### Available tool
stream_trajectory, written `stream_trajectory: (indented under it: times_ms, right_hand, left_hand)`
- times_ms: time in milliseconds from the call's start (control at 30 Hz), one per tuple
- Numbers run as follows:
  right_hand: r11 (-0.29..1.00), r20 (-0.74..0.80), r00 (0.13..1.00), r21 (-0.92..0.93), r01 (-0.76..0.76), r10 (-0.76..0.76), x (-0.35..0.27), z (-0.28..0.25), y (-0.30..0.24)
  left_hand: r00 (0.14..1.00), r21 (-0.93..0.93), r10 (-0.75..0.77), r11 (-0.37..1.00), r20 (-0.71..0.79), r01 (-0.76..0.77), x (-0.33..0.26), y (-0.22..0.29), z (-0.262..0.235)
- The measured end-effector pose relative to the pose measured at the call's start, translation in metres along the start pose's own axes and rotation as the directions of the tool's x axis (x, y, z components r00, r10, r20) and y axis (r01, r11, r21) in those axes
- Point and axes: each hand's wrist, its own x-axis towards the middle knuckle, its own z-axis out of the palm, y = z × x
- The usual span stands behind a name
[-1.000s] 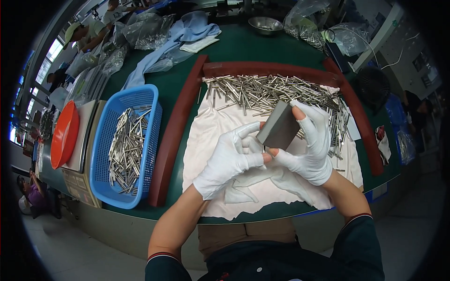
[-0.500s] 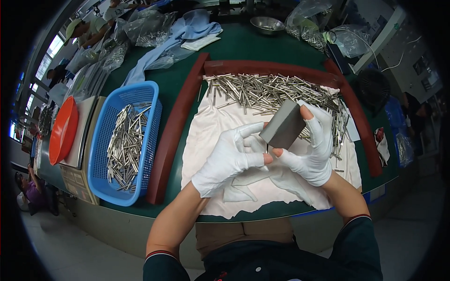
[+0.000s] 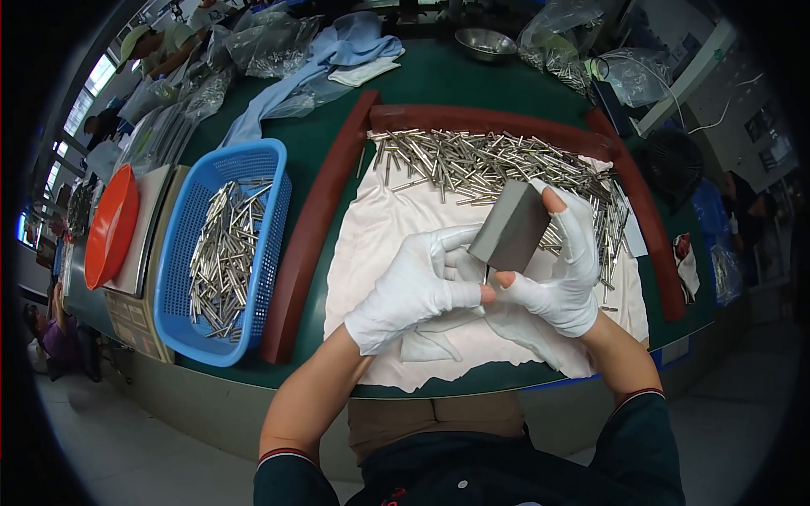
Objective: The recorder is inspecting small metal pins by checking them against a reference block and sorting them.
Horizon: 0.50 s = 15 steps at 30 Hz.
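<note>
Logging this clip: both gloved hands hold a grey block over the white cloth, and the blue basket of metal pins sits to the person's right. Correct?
Not quite. In the head view the blue basket of metal pins sits to the person's left. The rest holds: left hand and right hand hold the grey block over the white cloth.

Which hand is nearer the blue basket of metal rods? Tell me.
Left. The left hand is over the white cloth, just across the red-brown frame from the blue basket. The right hand, holding the grey block, is farther away.
</note>
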Motion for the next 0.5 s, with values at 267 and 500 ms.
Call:
stream_trajectory:
  times_ms: [267, 500]
  right_hand:
    - [0.999, 0.006, 1.000, -0.043, -0.016, 0.016, -0.002, -0.001, -0.001]
    - [0.999, -0.015, 1.000, -0.027, -0.017, 0.017, -0.001, 0.001, -0.002]
  left_hand:
    - [1.000, -0.075, -0.009, 0.997, 0.009, 0.010, -0.001, 0.002, 0.001]
    - [0.999, 0.057, -0.039, 0.998, 0.008, 0.038, 0.004, -0.008, 0.000]
